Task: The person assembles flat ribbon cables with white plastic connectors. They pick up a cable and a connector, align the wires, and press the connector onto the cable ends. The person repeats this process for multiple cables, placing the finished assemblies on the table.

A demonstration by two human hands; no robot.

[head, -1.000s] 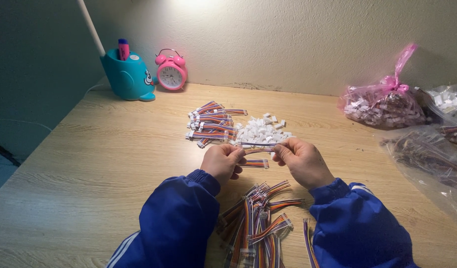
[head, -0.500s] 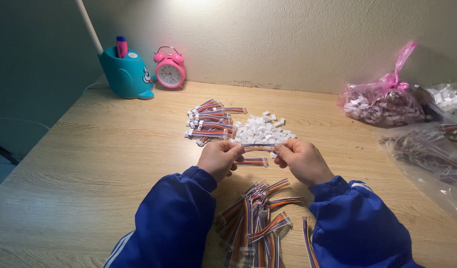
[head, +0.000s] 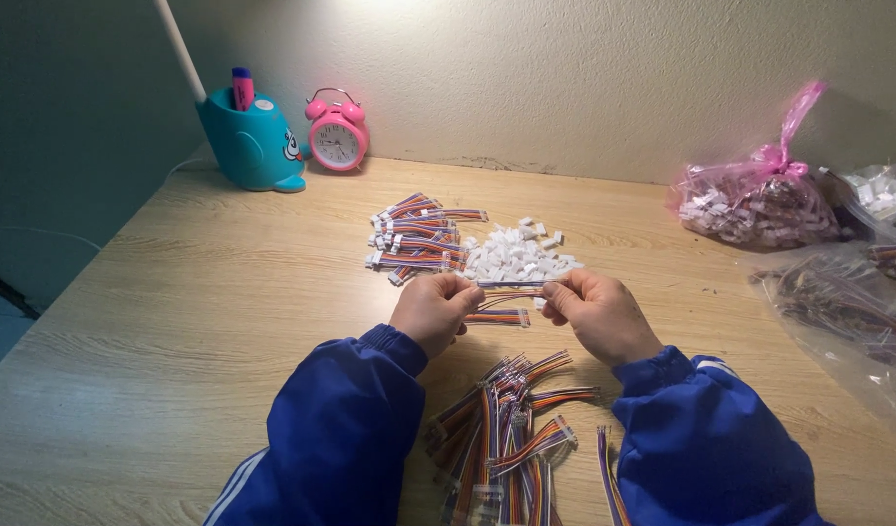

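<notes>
**A:** Head view first. What do your hands have?

**B:** Your left hand [head: 434, 312] and your right hand [head: 596, 314] are close together over the wooden surface [head: 175, 321]. Between them runs a short striped wire piece [head: 511, 285]. The fingers of each hand are pinched tight on one end of it, left end in the left hand, right end in the right hand. Another striped wire piece [head: 497, 318] sticks out from under your left hand; I cannot tell if you are holding that one too.

**A:** What lies around you?

**B:** Just past your hands sits a pile of small white plugs [head: 519, 255]. Beside it, to the left, is a neat bunch of striped wires [head: 416, 239]. Near your sleeves lies a messy heap of striped wires [head: 506, 429]. Far back stand a blue pen cup [head: 248, 144] and a pink clock [head: 337, 134]. On the right is a tied pink bag [head: 755, 200] full of small parts.
</notes>
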